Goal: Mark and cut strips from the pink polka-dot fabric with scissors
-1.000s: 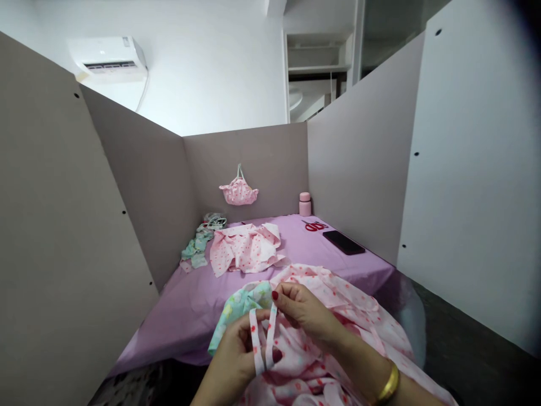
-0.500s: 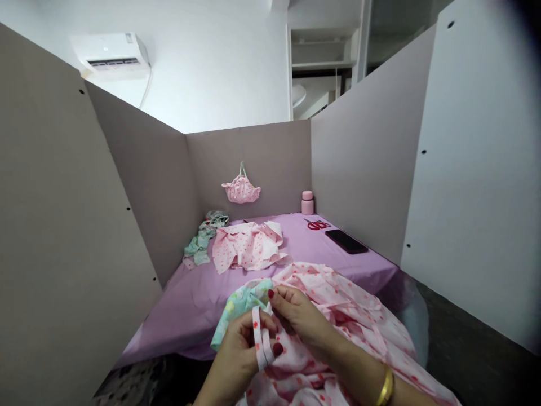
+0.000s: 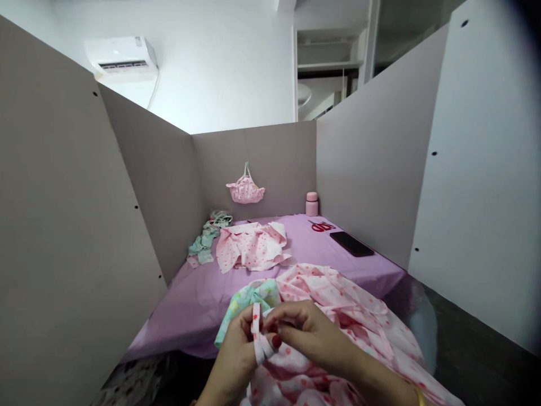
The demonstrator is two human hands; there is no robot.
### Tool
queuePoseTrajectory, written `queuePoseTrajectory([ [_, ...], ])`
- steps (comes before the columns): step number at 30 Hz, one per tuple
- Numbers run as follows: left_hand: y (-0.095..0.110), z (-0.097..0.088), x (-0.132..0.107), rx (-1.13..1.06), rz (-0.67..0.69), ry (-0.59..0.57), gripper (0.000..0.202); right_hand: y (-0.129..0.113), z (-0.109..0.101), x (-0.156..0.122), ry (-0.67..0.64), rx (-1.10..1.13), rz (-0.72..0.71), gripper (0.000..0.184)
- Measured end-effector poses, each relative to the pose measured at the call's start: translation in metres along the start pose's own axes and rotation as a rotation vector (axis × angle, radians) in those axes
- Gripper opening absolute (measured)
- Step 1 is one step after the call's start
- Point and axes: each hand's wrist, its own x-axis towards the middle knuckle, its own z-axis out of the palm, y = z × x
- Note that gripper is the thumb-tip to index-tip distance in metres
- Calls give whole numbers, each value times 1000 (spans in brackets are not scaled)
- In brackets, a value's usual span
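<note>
Both hands meet low in the middle of the view over a pink printed garment (image 3: 338, 316) that lies across the near edge of the purple-covered table (image 3: 198, 299). My left hand (image 3: 236, 352) pinches a narrow pink fabric strap (image 3: 257, 332), looped round its fingers. My right hand (image 3: 308, 332) is closed on the same strap from the right, fingertips touching the left hand. A mint-green printed lining (image 3: 249, 301) shows just behind the hands.
Grey partition panels wall the table on three sides. A second pink garment (image 3: 251, 245) and green cloth pieces (image 3: 203, 248) lie further back. A small pink cloth bag (image 3: 245, 189) hangs on the back panel. A pink bottle (image 3: 311, 204), red scissors (image 3: 321, 226) and a black phone (image 3: 351, 243) sit at the right.
My right hand has moved down and left, closing against the left hand, and the strap loop has become shorter. The camera has shifted slightly.
</note>
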Motion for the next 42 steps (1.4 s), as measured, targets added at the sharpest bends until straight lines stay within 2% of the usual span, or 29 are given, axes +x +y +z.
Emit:
queuePoseTrajectory([
  [7, 3, -1, -1, 46, 49, -4, 49, -5, 3, -7, -60, -259, -138, 18],
  [13, 6, -3, -1, 85, 98, -41, 49, -9, 7, -12, -94, -313, -109, 23],
  [20, 0, -3, 1, 22, 44, -96, 46, -5, 11, -13, -116, -435, -114, 18],
  [25, -3, -2, -1, -10, 39, -55, 46, 5, 13, -14, -107, -447, -132, 16],
  [29, -5, -3, -1, -31, 32, -43, 47, 8, 16, -18, -82, -419, -75, 16],
  [33, -3, -1, -1, 43, 7, -43, 47, 6, 19, -18, -187, -185, 124, 29],
  [35, -1, 1, -2, 36, 2, -15, 53, 4, 19, -19, -215, -108, 166, 35],
  [37, 0, 2, -3, -48, -22, 64, 58, 4, 17, -22, -116, -134, 94, 32],
  [39, 0, 1, -3, -157, -79, 188, 62, 4, 12, -25, 63, -181, 27, 31],
  [41, -1, -1, -3, -222, -131, 280, 70, 4, 6, -28, 191, -236, 36, 32],
  [42, -1, -3, -2, -237, -153, 291, 73, 3, 2, -29, 204, -285, 47, 29],
])
